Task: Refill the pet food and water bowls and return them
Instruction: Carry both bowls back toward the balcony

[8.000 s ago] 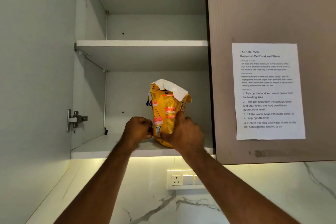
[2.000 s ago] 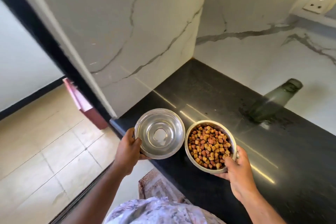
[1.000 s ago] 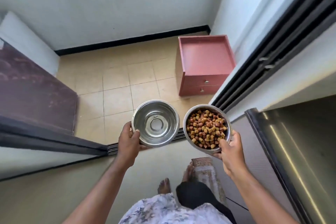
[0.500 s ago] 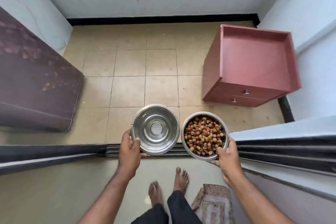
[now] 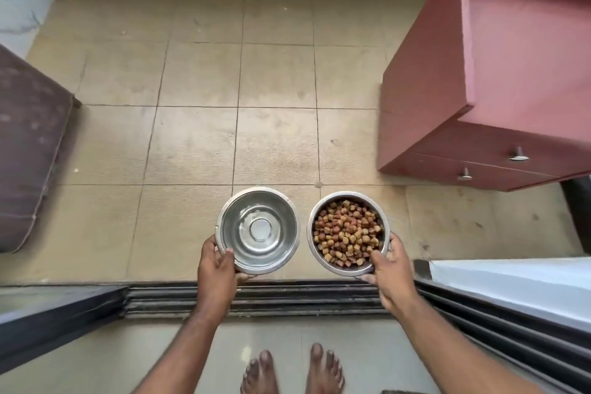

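Note:
I carry two steel bowls side by side above a tiled floor. My left hand (image 5: 216, 269) grips the near rim of the water bowl (image 5: 259, 230), thumb over its edge; its shiny inside shows the bottom ring, and I cannot tell how much water it holds. My right hand (image 5: 388, 269) grips the near rim of the food bowl (image 5: 348, 233), which is heaped with brown and tan kibble. Both bowls are level and just apart.
A dark sliding-door track (image 5: 256, 297) crosses the floor under my hands, my bare feet (image 5: 292, 369) behind it. A red drawer cabinet (image 5: 486, 73) stands at the right, a brown padded piece (image 5: 28, 144) at the left. Beige tiles (image 5: 236, 89) lie between them.
I have turned from the black counter and walked to the door track. The view has tilted further down, the tiled floor fills it and the cabinet looms larger. Both bowls stay in my hands.

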The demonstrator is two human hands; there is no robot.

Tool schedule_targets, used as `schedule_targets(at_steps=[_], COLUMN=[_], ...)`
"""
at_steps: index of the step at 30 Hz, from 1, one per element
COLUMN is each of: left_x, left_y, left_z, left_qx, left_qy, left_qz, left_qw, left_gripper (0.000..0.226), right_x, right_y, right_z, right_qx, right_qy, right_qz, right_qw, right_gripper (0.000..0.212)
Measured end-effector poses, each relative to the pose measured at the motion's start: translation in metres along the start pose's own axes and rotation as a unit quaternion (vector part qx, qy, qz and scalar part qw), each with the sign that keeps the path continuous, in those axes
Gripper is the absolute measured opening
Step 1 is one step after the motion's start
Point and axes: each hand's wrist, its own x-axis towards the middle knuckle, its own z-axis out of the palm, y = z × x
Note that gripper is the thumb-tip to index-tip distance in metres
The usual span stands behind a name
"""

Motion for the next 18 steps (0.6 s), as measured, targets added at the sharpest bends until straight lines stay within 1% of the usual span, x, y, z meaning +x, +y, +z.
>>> schedule_targets(at_steps=[4, 10, 14, 18], left_x=[0.052, 0.127, 0.158, 0.178], left_y=[-0.040, -0.095, -0.113, -0.121], left_z=[0.013, 0.031, 0.039, 0.037], left_qx=[-0.007, -0.015, -0.011, 0.003], left_qy=[-0.004, -0.001, 0.005, -0.005], left_qz=[-0.011, -0.021, -0.018, -0.015], left_qw=[1.000, 1.000, 1.000, 1.000], left_gripper=[0.043, 0.045, 0.042, 0.043], right_x=[0.054, 0.121, 0.149, 0.163], right_y=[0.030, 0.074, 0.091, 0.101], right_z=[0.016, 0.047, 0.058, 0.066], right_qx=[0.008, 0.019, 0.018, 0.019], right_qy=[0.005, 0.023, 0.027, 0.029], right_qz=[0.015, 0.022, 0.026, 0.032], right_qw=[1.000, 0.999, 0.999, 0.999], right_gripper=[0.053, 0.049, 0.051, 0.053])
